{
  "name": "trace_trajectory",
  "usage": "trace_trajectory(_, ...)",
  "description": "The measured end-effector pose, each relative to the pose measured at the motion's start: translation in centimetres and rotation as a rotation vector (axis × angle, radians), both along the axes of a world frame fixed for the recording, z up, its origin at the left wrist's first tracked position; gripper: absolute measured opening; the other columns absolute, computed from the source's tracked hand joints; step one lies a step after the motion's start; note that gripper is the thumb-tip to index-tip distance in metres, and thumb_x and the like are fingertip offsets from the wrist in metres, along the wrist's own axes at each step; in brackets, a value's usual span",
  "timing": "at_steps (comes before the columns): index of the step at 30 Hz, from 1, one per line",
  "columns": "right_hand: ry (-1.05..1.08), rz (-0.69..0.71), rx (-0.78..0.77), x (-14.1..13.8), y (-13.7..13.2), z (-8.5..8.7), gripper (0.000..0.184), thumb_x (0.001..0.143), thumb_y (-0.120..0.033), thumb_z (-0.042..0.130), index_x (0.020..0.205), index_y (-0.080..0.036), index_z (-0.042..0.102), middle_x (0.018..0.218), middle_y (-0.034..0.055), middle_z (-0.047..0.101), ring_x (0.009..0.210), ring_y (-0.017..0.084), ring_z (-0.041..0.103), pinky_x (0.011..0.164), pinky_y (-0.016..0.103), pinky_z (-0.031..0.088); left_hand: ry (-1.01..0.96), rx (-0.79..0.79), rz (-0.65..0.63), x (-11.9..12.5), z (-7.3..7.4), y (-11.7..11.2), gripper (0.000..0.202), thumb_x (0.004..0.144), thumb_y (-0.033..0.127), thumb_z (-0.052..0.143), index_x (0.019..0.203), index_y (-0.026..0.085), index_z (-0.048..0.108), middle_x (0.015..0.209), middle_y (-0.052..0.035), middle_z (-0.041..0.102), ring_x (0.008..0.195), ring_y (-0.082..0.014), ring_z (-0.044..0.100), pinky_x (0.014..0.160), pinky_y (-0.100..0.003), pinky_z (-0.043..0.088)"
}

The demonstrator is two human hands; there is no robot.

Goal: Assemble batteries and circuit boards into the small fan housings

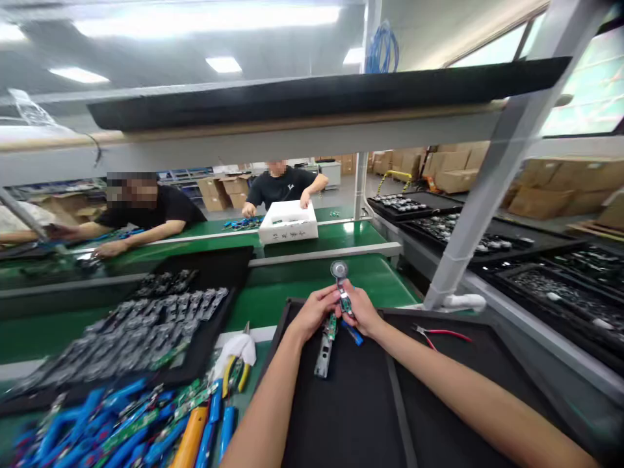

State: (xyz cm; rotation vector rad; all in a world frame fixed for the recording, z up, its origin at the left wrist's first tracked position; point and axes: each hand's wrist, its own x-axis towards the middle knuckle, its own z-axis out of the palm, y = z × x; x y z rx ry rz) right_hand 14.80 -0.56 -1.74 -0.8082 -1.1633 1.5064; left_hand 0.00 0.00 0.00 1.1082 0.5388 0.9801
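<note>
Both my hands meet over the far end of a black tray (439, 383) in front of me. My left hand (314, 312) is closed around a small green circuit board with a grey metal strip (324, 354) hanging below it. My right hand (361, 311) pinches the same assembly from the right, where a round silver disc (339, 269) sticks up above my fingers and a blue cylinder (355, 335) pokes out beneath them.
Red-handled cutters (436, 334) lie on the tray to the right. A tray of grey parts (141, 325) and a pile of blue cells (117, 426) sit at left. Two other people work across the green conveyor (302, 273) near a white box (288, 222). A slanted post (487, 188) rises at right.
</note>
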Motion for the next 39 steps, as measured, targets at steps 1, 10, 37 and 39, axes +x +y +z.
trace_trajectory(1, -0.005, 0.019, -0.004, 0.0, 0.0, 0.0, 0.068, 0.085, -0.079, 0.055, 0.074, -0.012, 0.062, 0.049, 0.0043, 0.064, 0.025, 0.006, 0.041, 0.025, 0.014, 0.02, 0.0, -0.005, -0.008, 0.1, -0.1, -0.1, 0.043, 0.083, 0.037, 0.081, 0.114, 0.008, 0.073, 0.076, -0.0028, 0.067, 0.055, -0.0071, 0.057, 0.058, -0.02, 0.042)
trace_trajectory(10, -0.031, 0.077, 0.043, -0.5, -0.5, 0.7, 0.053, 0.091, -0.067, 0.056, 0.098, -0.015, 0.062, 0.064, 0.0043, 0.071, 0.03, 0.005, 0.044, 0.028, 0.014, 0.022, -0.134, -0.016, 0.121, -0.3, 0.4, 0.2, 0.034, 0.085, 0.037, 0.079, 0.108, 0.014, 0.071, 0.092, -0.0048, 0.072, 0.048, -0.0016, 0.045, 0.052, -0.019, 0.038)
trace_trajectory(37, -0.217, 0.033, 0.136, -0.7, 0.2, -0.2, 0.027, 0.094, -0.048, 0.054, 0.098, -0.023, 0.045, 0.058, -0.0056, 0.064, 0.037, 0.009, 0.051, 0.034, 0.015, 0.03, -0.211, -0.106, 0.234, 0.0, -2.2, 1.8, 0.044, 0.08, 0.034, 0.082, 0.118, 0.014, 0.072, 0.104, -0.0115, 0.076, 0.077, -0.0182, 0.071, 0.069, -0.028, 0.055)
trace_trajectory(39, -0.219, 0.036, 0.138, -0.7, 0.2, -0.1, 0.027, 0.094, -0.048, 0.054, 0.098, -0.023, 0.045, 0.058, -0.0056, 0.064, 0.037, 0.009, 0.051, 0.034, 0.015, 0.03, -0.213, -0.11, 0.237, 0.0, -2.3, 1.8, 0.043, 0.08, 0.034, 0.081, 0.118, 0.014, 0.072, 0.104, -0.0112, 0.075, 0.076, -0.0174, 0.07, 0.069, -0.027, 0.055)
